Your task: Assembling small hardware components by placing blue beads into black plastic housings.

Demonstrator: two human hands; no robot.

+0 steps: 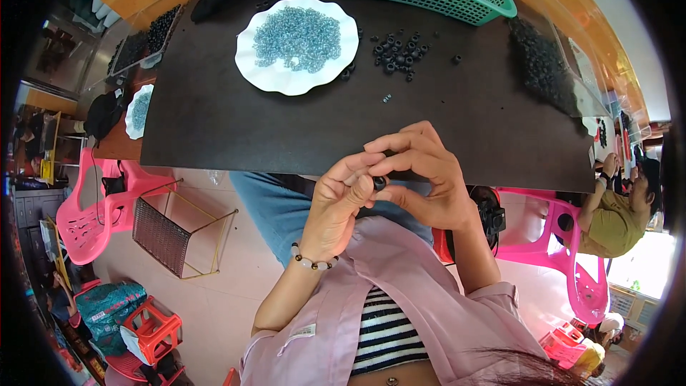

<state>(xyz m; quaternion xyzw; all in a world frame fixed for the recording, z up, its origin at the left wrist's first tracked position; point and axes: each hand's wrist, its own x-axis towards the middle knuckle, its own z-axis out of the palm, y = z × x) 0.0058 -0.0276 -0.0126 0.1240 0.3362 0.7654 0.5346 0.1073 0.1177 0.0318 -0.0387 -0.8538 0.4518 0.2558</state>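
Close to the table's near edge, my two hands meet around a small round black piece point(379, 183). My left hand point(337, 200), with a beaded bracelet at the wrist, pinches it between thumb and fingers. My right hand point(432, 175) holds the same piece at its other side with thumb and forefinger, the other fingers curved above. Fingertips hide most of the piece. Beyond them on the dark table point(300, 129) lie a few tiny clear-blue pieces point(386, 99) and a loose cluster of black ring-like pieces point(396, 53).
A scalloped white plate point(246, 64) carries many clear-blue pieces. Behind it stands a green perforated basket point(421, 0) full of black pieces. A clear bin of black parts point(539, 64) sits at right. Pink chairs point(89, 207) flank me; another person point(618, 214) sits at far right.
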